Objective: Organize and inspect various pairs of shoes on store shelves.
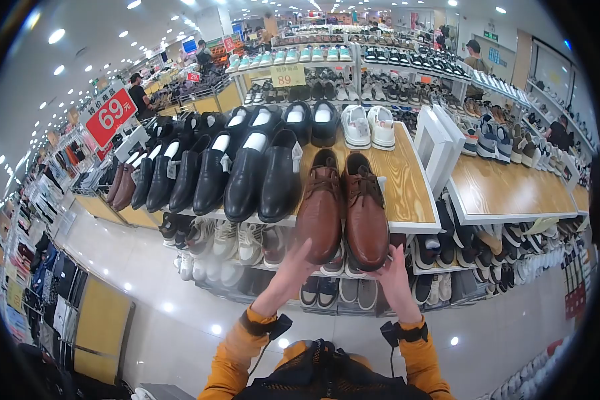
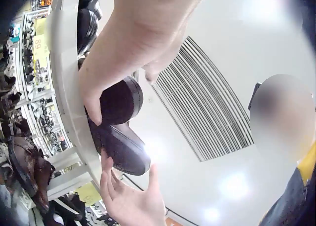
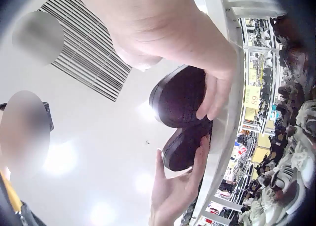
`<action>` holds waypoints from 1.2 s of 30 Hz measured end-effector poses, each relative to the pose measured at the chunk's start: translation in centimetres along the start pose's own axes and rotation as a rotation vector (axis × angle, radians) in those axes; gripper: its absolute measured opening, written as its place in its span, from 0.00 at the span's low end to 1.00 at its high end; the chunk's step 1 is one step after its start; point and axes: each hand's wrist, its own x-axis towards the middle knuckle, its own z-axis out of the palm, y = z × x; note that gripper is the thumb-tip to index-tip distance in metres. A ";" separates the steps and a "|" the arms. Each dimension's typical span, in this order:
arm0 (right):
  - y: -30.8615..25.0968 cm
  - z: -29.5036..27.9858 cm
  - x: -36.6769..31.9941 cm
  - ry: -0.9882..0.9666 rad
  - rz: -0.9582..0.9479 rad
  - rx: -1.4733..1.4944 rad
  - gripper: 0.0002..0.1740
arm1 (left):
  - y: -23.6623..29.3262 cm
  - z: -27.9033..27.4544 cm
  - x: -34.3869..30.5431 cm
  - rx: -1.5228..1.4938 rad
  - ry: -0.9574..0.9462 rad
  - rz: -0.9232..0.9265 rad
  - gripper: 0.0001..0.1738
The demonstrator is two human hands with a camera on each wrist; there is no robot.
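Two brown leather lace-up shoes (image 1: 321, 217) stand side by side, their toes jutting over the front edge of a wood-topped display shelf (image 1: 410, 190). At the toe of the left shoe, my left hand (image 1: 288, 275) grips from its outer side, fingers under the dark sole (image 2: 118, 101). My right hand (image 1: 395, 281) holds the toe of the right shoe (image 1: 367, 220), its fingertips against the underside of the sole (image 3: 178, 98). Both wrist views look up from below the shoes. The uppers are mostly hidden there.
Black leather shoes (image 1: 279, 180) line the shelf to the left, and white sneakers (image 1: 381, 127) stand behind. Lower racks hold several more sneakers (image 1: 248, 241). A white divider (image 1: 440, 143) rises at the right, beside another wood-topped shelf (image 1: 507, 187). A red price sign (image 1: 110, 117) stands at the left.
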 end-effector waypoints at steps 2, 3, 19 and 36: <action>-0.9 0.4 0.6 -0.026 0.035 -0.055 0.32 | 1.1 1.8 -0.5 0.183 0.115 0.035 0.25; -1.2 0.6 0.8 -0.022 0.035 -0.056 0.32 | -0.2 0.4 0.4 0.346 0.095 0.102 0.27; 3.0 -2.1 -4.0 -0.192 0.188 -0.514 0.47 | -3.7 -5.5 -6.3 0.420 -0.220 -0.110 0.52; 13.9 -5.4 -6.7 -0.308 0.419 -0.431 0.46 | -14.1 -14.3 -13.0 0.040 0.024 -0.484 0.49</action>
